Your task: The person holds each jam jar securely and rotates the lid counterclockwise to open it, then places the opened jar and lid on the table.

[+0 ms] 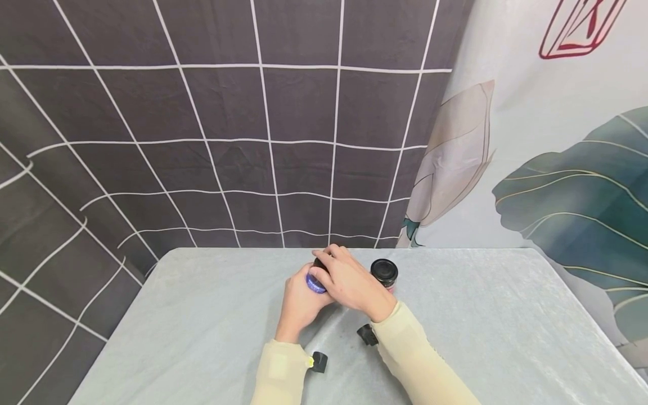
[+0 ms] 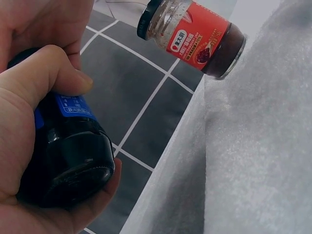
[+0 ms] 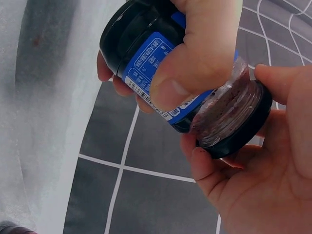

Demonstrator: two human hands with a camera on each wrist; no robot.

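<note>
At lower centre, grips blue-labelled jar [image 2: 73, 146] with left hand [image 1: 301, 298], its black lid [image 3: 247, 129] with right hand [image 1: 349, 284], partly hiding red-labelled jar [image 1: 384, 272] on tabletop [image 1: 202, 337], below gridded cloth [image 1: 298, 107].

Head view from above, facing forward and down over the table [image 1: 202, 315], farthest back; left and right wrist views, close up, tilted, both facing the shared blue-labelled jar [image 2: 73, 156]
</note>
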